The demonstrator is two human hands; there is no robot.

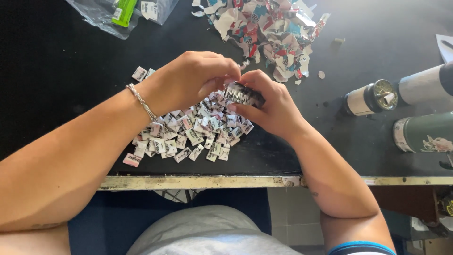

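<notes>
My left hand (191, 80) and my right hand (271, 106) meet over a black table (56, 85). Both pinch a short chain of folded paper links (243, 93), dark with silvery print, held just above the table. The left fingers close on its upper left end, the right fingers cradle it from below and behind. Under and to the left of the hands lies a heap of several small folded paper pieces (188, 134), white and pink. A metal chain bracelet (140, 101) circles my left wrist.
A pile of torn coloured wrappers (266, 30) lies at the back. A clear plastic bag with a green item (123, 12) is at the back left. Lying cylinders (370, 97) and a green bottle (422, 133) rest at right. The table's worn front edge (198, 182) runs near my lap.
</notes>
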